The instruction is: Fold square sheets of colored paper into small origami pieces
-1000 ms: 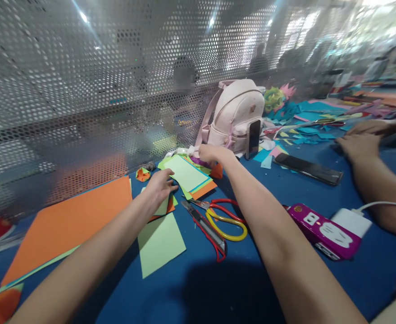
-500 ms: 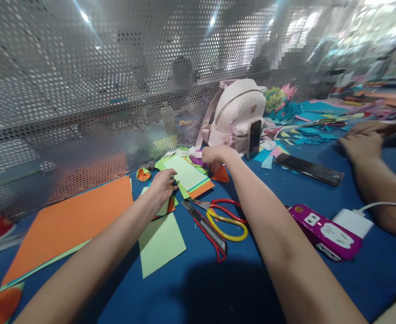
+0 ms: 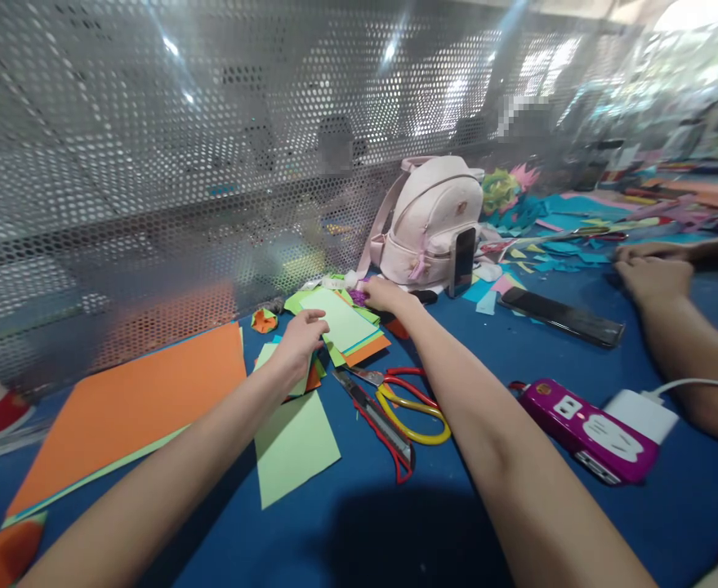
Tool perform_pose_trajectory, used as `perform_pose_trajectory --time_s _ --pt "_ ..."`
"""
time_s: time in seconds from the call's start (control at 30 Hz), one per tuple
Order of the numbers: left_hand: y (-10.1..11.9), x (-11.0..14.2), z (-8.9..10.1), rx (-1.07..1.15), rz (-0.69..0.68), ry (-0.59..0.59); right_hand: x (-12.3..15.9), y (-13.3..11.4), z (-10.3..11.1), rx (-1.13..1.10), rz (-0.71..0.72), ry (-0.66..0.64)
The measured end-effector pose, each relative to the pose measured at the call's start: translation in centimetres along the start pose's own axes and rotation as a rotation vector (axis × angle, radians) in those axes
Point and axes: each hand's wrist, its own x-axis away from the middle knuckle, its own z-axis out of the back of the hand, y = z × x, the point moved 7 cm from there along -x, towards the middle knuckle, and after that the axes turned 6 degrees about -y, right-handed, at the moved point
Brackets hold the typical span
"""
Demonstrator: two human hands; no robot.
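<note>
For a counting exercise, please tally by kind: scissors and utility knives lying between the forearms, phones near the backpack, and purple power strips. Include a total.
Scissors: 1
Utility knife: 1
Phones, one upright, one flat: 2
Power strip: 1
Total: 5

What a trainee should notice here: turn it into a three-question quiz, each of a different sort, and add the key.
1. True or false: both handles of the scissors are yellow.
2. Which item stands propped against the pale backpack?
A) a bottle
B) a phone
C) a ruler
3. Fill in the blank: the top sheet of the fanned paper stack just to the right of the left grip is pale ____.

Key:
1. False; one handle is red, the other yellow.
2. B
3. green
</note>
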Motion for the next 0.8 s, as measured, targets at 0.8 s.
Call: perform_pose_trajectory --time_s 0.8 --pt "3.6 -2.2 -2.0 -0.119 -0.267 -0.036 5.8 0.3 14.0 -1.403 0.466 0.904"
